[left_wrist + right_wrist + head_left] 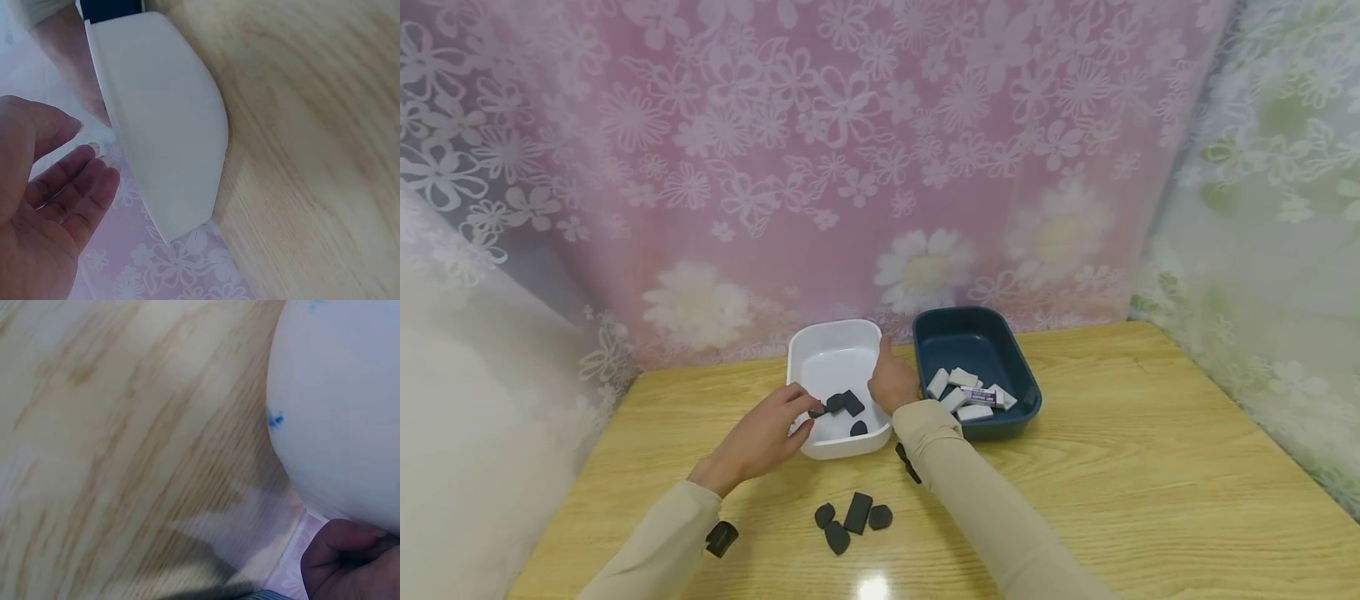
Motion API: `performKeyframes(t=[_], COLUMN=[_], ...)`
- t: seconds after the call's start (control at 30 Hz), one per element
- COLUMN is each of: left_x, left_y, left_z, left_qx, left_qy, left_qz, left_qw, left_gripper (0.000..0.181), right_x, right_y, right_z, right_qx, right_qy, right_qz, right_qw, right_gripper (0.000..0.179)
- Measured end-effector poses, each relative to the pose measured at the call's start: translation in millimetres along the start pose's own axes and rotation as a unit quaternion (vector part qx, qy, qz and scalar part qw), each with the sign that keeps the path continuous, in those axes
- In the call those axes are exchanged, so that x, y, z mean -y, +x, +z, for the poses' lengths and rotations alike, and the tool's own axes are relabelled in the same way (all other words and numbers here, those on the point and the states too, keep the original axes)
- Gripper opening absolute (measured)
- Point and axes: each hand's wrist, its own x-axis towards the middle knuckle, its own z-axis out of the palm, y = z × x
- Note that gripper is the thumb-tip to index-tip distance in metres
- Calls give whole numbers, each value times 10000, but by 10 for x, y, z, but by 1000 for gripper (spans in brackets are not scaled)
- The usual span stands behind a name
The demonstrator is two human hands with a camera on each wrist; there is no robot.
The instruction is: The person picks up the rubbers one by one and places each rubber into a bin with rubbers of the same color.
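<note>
A white plastic basin [820, 343] stands at the back of the table with several black pieces [853, 403] inside. Over its left side reaches my left hand [769, 429], fingertips beside the black pieces. In the left wrist view, the thumb and loosely bent fingers of my left hand [59, 181] are apart, with nothing seen between them. My right hand [895, 381] grips the basin's right rim; in the right wrist view its curled fingers [340, 550] meet the basin wall [337, 437]. Several more black pieces [858, 512] lie on the table in front.
Right of the white basin stands a dark blue basin [1028, 379] holding several white blocks [964, 377] and a block in a printed sleeve [982, 397]. The wooden table [1150, 467] meets a flowered curtain [850, 208] behind.
</note>
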Motion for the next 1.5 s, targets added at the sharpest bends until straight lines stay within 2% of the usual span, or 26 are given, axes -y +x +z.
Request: performKeyframes(t=[0.17, 0.27, 0.47, 0.63, 0.73, 1.0, 1.27, 1.33, 1.5], left_x=[-95, -160, -300, -365, -391, -440, -449, -444, -431], left_y=[-159, -251, -429, -542, -592, -621, -594, -593, -580], left_z=[-8, 25, 108, 176, 215, 288, 351, 360, 360], left_qx=[16, 148, 620, 1100, 1239, 1143, 1283, 1314, 1494], left_qy=[-111, -237, -379, -562, -593, -484, -387, -428, -636], left_qz=[60, 104, 61, -32, -36, 225, 691, 673, 327], left_qw=[9999, 9996, 9973, 9923, 9905, 9920, 9886, 9881, 9862], left_gripper=[13, 11, 14, 22, 26, 31, 26, 24, 21], right_x=[1, 0, 12, 20, 22, 43, 33, 34, 36], right_y=[11, 9, -2, -3, -4, -10, -15, -19, -21], right_z=[11, 2, -26, -50, -53, -41, -40, -40, -50], right_qx=[8, 39, 76, 70, 123, 158, 184, 192, 156], right_qy=[-50, -30, -26, -5, 11, 18, 47, 63, 57], right_qz=[50, 94, -13, -1, 23, 100, 110, 91, 71], right_qw=[10000, 9999, 10000, 10000, 9999, 9998, 9998, 9998, 9998], right_gripper=[77, 78, 77, 77, 77, 77, 76, 76, 75])
